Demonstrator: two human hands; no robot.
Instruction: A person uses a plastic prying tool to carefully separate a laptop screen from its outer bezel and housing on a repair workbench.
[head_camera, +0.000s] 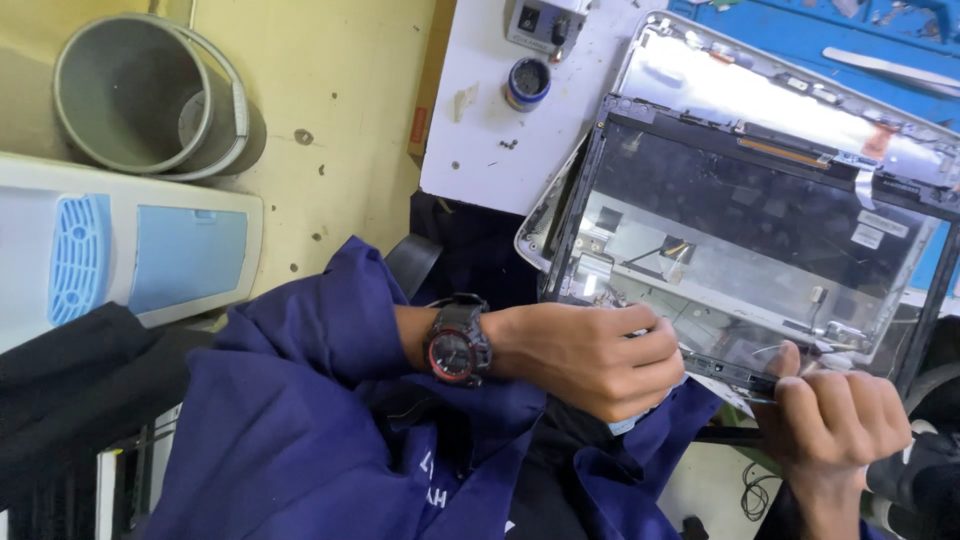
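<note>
Gripping the near edge of the laptop screen panel (740, 240), both hands are closed on it at the lower right of the frame. The left hand (600, 360), with a black watch (458, 343) on its wrist, pinches the lower frame, and the right hand (835, 420) clamps the same edge with the thumb on top, probably to keep the panel steady against the silver lid (700, 75) behind it. What the fingertips press is hidden. The panel's right corner is cut off. A grey bucket (140, 95) lies in the upper left.
</note>
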